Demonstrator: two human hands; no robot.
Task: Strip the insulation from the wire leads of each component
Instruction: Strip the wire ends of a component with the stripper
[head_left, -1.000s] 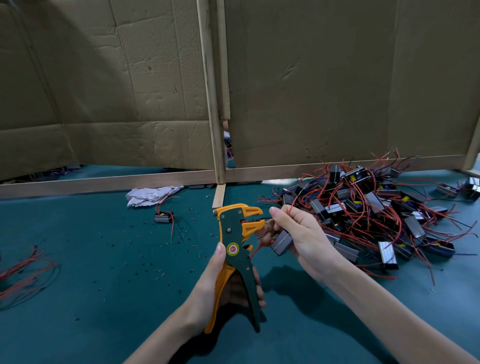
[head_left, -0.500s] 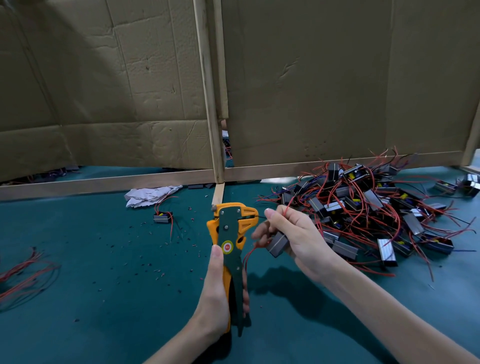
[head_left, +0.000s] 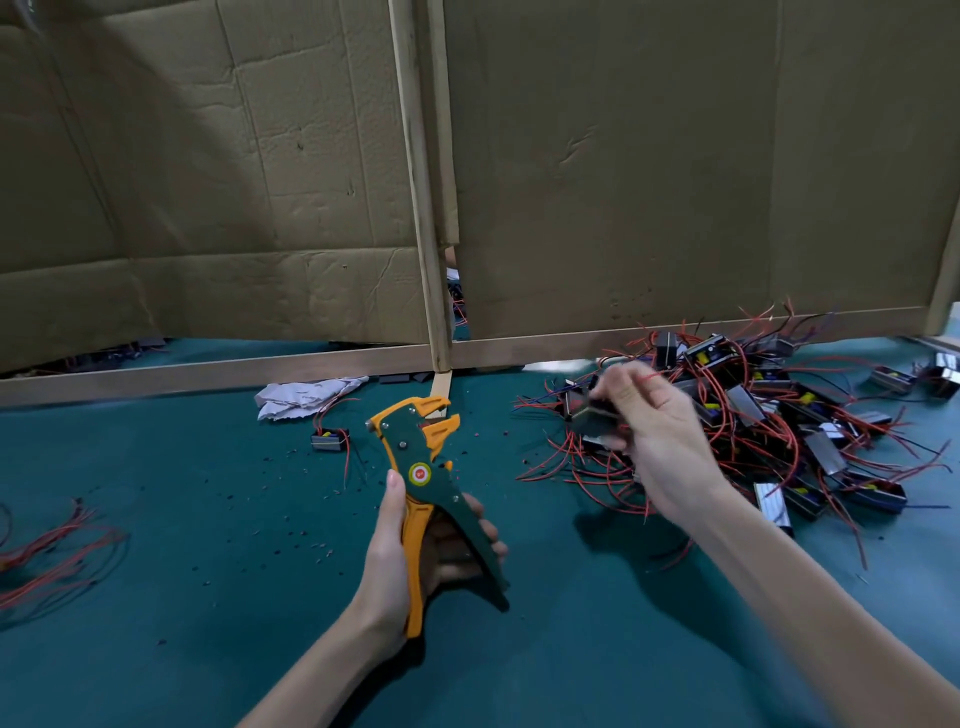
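Observation:
My left hand (head_left: 400, 566) grips the handles of a green and orange wire stripper (head_left: 423, 467), its jaws pointing up and away from me. To its right, my right hand (head_left: 654, 431) is blurred by motion and holds a small dark grey component (head_left: 589, 415) with red leads, apart from the stripper's jaws and just left of the pile. A heap of several such components with red and dark wires (head_left: 769, 415) lies on the green mat at the right.
One loose component (head_left: 328, 439) and a crumpled white paper (head_left: 306, 397) lie left of the stripper. Loose red wires (head_left: 47, 551) sit at the left edge. Cardboard panels on a wooden frame (head_left: 426, 208) wall off the back. Insulation bits dot the green mat (head_left: 208, 571).
My right hand has pulled the component away from the stripper's jaws, up and to the right toward the pile. The stripper's handles have spread again in my left hand.

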